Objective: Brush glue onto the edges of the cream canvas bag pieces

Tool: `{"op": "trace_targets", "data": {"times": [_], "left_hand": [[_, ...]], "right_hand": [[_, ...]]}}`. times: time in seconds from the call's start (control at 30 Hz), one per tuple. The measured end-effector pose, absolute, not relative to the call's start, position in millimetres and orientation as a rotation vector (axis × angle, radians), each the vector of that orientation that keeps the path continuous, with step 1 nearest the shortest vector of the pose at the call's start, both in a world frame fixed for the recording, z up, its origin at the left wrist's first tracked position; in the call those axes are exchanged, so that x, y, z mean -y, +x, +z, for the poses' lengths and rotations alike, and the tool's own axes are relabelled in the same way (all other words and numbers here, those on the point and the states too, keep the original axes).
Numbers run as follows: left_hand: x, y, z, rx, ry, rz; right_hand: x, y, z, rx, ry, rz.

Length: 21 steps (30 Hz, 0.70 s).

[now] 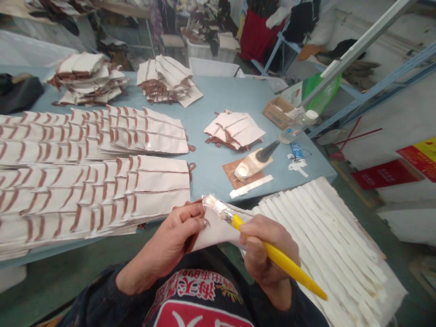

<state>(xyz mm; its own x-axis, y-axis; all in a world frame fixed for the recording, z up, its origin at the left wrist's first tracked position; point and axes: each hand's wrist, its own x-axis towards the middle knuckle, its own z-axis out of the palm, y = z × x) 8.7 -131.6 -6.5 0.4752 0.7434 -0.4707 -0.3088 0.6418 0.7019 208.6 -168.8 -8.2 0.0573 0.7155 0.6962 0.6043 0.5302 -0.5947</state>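
My left hand [173, 238] is closed on a white cut piece with a brown edge [216, 231], held just off the table's near edge. My right hand [264, 250] grips a brush with a yellow handle [289, 268]. Its glue-coated tip [213, 203] rests on the top edge of the piece, close to my left fingertips. Rows of overlapping white pieces with brown trim [88, 181] cover the table to the left.
A blue table [218, 97] carries stacks of pieces at the back [88, 77] [166, 79], a small pile [235, 129], a glue bottle lying on a brown pad [254, 162], a clear bottle [298, 126] and a cardboard box [277, 111]. White strips lie overlapped on a board [327, 254] at right.
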Motion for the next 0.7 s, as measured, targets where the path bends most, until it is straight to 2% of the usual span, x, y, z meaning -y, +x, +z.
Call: {"op": "trace_targets", "data": {"times": [0.13, 0.47, 0.7], "left_hand": [[134.3, 8.1, -4.6, -0.849, 0.612, 0.718], [139.4, 8.5, -4.7, -0.853, 0.545, 0.744], [136.3, 4.0, -5.6, -0.878, 0.582, 0.726]], "right_hand": [[172.3, 216.8, -6.1, 1.767, -1.148, 0.002], [184.2, 203.7, -6.8, 1.744, -1.132, -0.039], [195.0, 231.6, -15.3, 1.645, -1.318, -0.054]]}}
